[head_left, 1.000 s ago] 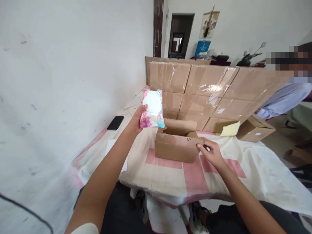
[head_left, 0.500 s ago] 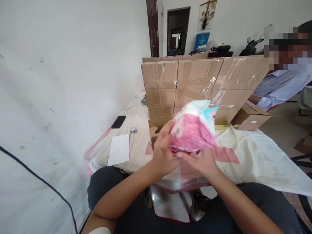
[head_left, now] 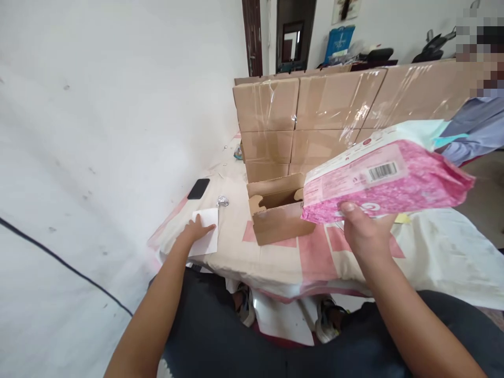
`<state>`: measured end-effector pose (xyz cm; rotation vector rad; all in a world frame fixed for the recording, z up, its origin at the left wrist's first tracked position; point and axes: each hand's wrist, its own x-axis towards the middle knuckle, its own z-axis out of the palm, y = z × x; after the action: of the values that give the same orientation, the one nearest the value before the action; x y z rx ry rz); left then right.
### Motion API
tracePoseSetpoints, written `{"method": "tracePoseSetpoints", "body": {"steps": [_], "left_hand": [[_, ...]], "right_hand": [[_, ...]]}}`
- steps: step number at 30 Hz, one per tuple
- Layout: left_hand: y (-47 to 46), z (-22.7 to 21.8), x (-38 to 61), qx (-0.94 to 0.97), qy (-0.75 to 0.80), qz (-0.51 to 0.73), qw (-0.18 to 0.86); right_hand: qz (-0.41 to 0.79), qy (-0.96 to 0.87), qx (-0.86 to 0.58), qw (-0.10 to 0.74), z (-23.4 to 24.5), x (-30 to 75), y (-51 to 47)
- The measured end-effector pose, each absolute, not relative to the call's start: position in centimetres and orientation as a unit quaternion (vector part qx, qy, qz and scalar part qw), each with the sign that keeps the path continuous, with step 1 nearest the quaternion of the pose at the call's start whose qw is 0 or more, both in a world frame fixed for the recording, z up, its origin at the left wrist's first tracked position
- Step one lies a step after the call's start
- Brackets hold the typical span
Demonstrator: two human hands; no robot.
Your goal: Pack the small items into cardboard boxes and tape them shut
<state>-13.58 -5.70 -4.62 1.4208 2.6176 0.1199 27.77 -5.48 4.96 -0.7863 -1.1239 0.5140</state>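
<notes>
Fingers [head_left: 348, 208] of the right hand [head_left: 370, 233] clasp the pink packet [head_left: 389, 181] above the desk [head_left: 236, 252], beside the open cardboard box [head_left: 283, 226], while those of the left hand [head_left: 197, 229] lie spread on white paper [head_left: 210, 244] near a black phone [head_left: 199, 189].

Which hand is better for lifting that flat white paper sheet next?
Left, probably: the left hand is over the sheet, while the right hand holds the pink-and-white plastic packet.
</notes>
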Motion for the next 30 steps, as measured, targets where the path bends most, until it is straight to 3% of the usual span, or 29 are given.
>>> {"method": "tracePoseSetpoints", "body": {"steps": [4,9,16,22,30], "left_hand": [[-4.2,-7.8,-14.3,0.438,0.891,0.028,0.117],[-1.2,-5.8,-14.3,0.527,0.836,0.129,0.083],[-2.1,-2.1,-4.6,0.777,0.549,0.307,0.018],[-5.9,-2.7,-1.3,0.883,0.368,0.291,0.018],[-6.7,-2.8,-1.2,0.896,0.344,0.279,-0.003]], "right_hand": [[0.234,-0.522,-0.381,0.726,5.0,27.1,-5.2],[0.223,-0.553,-0.408,0.691,4.8,26.4,-5.2],[0.165,-0.550,-0.432,0.696,3.3,26.2,-4.7],[0.144,-0.564,-0.431,0.689,4.4,27.1,-4.8],[0.258,-0.665,-0.431,0.552,7.9,24.4,-3.3]]}}
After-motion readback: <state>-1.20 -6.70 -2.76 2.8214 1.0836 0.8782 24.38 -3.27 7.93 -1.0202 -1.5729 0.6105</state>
